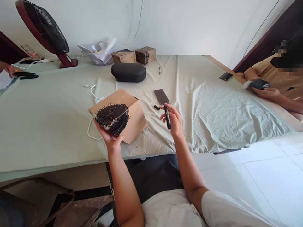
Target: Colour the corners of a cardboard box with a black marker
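Brown cardboard fills the left hand (111,137) in the head view: a box (134,121), tilted, above the near edge of the cloth-covered desk (59,135). Left fingers and thumb are clamped on its near left corner, beside a dense, bristly patch of black scribble (113,118) that wraps over the box's edges. Whether the box also rests on the cloth, I cannot tell.

To its right, the right hand (175,121) has its fingers closed around a black marker pen (167,117), held nearly upright, tip away from the near edge. Just beyond lies a smartphone (162,96), with a small black cap (156,107) near its left side. A white cable (89,127) loops out from behind the box.

Toward the desk's far edge sit a black hard case (128,73), two scribbled cartons (145,56) and a translucent plastic basket (100,58) with things inside. A maroon fan (44,30) stands near the far left corner.

By the right edge lies another phone (226,76); a person there holds a dark item (259,84), too unclear to name. At the left edge another person's hand (10,70) shows by a black object (27,75).
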A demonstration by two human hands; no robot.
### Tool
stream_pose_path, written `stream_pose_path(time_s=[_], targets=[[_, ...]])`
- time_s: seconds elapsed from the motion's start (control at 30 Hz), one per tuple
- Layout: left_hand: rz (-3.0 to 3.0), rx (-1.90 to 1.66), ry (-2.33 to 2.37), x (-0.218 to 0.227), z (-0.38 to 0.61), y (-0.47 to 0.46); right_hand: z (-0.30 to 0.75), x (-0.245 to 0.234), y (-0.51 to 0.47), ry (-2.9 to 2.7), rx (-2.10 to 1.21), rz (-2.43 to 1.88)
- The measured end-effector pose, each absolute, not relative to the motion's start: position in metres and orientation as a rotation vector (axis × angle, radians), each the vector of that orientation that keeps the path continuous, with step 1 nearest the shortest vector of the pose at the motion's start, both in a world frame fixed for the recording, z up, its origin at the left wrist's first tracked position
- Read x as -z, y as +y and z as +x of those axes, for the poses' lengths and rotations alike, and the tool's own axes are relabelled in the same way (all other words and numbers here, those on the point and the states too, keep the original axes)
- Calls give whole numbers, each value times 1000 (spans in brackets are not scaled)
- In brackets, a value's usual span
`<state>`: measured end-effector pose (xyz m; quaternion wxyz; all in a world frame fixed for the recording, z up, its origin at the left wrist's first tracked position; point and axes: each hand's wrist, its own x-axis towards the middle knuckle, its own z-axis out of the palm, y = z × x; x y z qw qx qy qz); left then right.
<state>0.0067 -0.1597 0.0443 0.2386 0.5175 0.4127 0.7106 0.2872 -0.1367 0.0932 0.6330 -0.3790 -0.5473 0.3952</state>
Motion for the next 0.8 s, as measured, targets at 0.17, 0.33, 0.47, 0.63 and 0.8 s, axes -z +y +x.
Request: stream_pose_path(time_s=[0.17,0.33,0.47,0.63,0.8], targets=[[1242,-1875,1381,-27,15,-145,313,-56,-115,-1490,-781,-1482],[1227,-1879,1381,-15,19,-138,324,-49,-97,-1708,-588,-1811],[1230,-1902,1341,-2,14,-132,323,-58,-81,-1865,-507,-1903],[1163,-1947,1297,9,11,-124,310,-63,-61,-2003,-457,-1974],[1114,-1933,1338,11,12,-125,295,-63,-38,-2053,-397,-2022]])
